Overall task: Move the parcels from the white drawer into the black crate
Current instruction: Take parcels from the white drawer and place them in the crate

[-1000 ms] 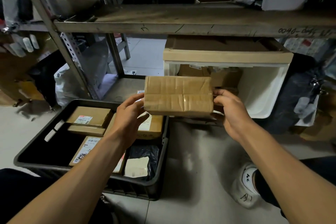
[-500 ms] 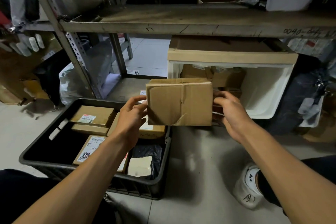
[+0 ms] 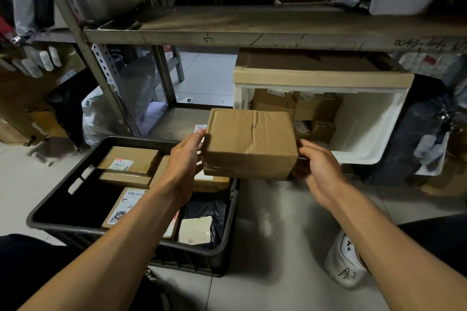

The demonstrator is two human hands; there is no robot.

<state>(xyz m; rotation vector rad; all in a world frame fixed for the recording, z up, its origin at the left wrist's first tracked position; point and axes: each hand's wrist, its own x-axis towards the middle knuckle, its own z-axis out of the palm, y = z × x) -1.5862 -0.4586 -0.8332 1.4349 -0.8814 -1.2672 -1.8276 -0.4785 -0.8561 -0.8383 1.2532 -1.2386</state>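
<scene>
While both hands' fingers clamp its ends, creased brown cardboard parcel [image 3: 250,142], dented top, taped seam

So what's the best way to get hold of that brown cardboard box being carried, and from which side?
Probably by its two short ends, one hand from each side, as now: the left hand grips the left end of the cardboard box and the right hand the right end. Its top is wide, dented and creased, so a one-handed grab from above looks less secure.
</scene>
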